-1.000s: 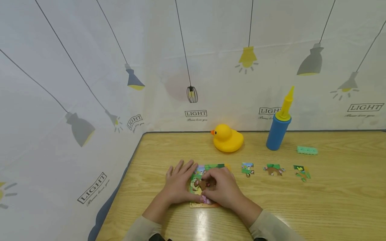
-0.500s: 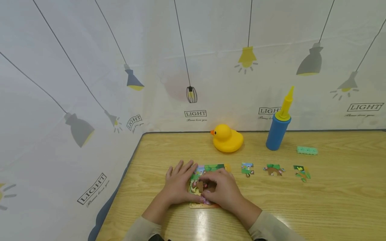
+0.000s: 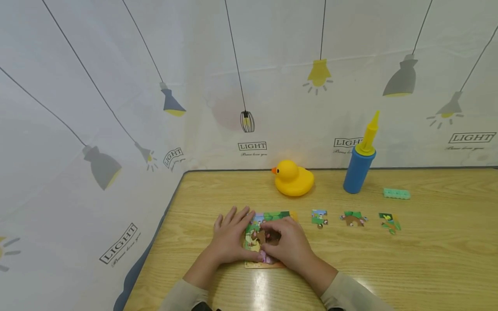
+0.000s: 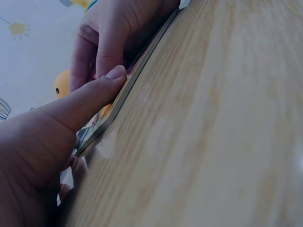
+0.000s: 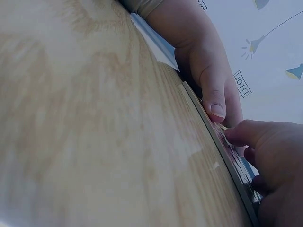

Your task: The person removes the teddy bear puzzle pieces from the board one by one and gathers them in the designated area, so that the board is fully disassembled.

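Observation:
A small picture puzzle board (image 3: 250, 264) lies on the table in front of me, partly covered by both hands. My left hand (image 3: 229, 242) lies along its left side with fingers spread; in the left wrist view its thumb (image 4: 90, 97) presses on the board near the edge. Over the right half, my right hand (image 3: 291, 242) has its thumb and index finger curled toward each other, pinching a brown puzzle piece (image 3: 258, 236) at the board's middle. How the piece sits against its neighbours cannot be told. The right hand's other fingers are mostly hidden in the head view.
Right of the board lie three loose puzzle bits in a row: a blue-green one (image 3: 319, 218), a brown one (image 3: 353, 219) and a green one (image 3: 389, 222). Behind stand a yellow rubber duck (image 3: 294, 179), a blue hand pump (image 3: 359, 168) and a mint-green block (image 3: 396, 193).
My right thumb and index finger have shifted slightly, and the brown piece has turned and moved a little between them. The left hand has stayed in place.

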Available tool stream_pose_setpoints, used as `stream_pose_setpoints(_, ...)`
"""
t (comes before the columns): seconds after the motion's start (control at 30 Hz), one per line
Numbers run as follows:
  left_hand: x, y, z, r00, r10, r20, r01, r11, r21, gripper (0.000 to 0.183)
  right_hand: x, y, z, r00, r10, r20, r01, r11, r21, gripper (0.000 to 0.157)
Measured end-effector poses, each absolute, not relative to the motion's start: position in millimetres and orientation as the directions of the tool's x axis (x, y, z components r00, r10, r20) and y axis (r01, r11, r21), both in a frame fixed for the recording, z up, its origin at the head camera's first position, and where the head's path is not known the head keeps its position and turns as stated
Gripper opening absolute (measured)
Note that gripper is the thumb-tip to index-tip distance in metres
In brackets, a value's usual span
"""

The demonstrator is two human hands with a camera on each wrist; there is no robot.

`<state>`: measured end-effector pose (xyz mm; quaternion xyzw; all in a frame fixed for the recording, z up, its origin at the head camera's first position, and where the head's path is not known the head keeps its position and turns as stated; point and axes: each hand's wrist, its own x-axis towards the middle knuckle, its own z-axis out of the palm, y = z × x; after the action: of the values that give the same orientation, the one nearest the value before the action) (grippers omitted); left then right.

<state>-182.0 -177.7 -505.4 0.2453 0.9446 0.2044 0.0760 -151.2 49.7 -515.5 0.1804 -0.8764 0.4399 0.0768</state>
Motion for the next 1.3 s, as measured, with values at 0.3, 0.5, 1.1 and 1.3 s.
stream_pose_setpoints(0.3, -183, -178, -507, -0.87, 0.491, -0.042, 0.432, 0.8, 0.416, 0.128, -151, 51, -518, -0.905, -0.263, 0.334, -0.426, 0.566, -0.706, 0.05)
stream_pose_setpoints(0.5, -184, -179, -509, -0.87, 0.493, -0.033, 0.439, 0.803, 0.404, 0.129, -153, 51, -517, -0.897, -0.276, 0.344, -0.441, 0.587, -0.679, 0.052)
stream_pose_setpoints(1.1, -183, -177, -510, -0.875, 0.481, -0.053, 0.426, 0.817, 0.389, 0.131, -137, 64, -520, -0.816, -0.275, 0.508, -0.541, 0.675, -0.503, 0.052)
stream_pose_setpoints(1.3, -182, -178, -508, -0.87, 0.492, -0.036, 0.436, 0.799, 0.414, 0.129, -131, 77, -522, -0.83, -0.252, 0.498, -0.518, 0.679, -0.52, 0.047)
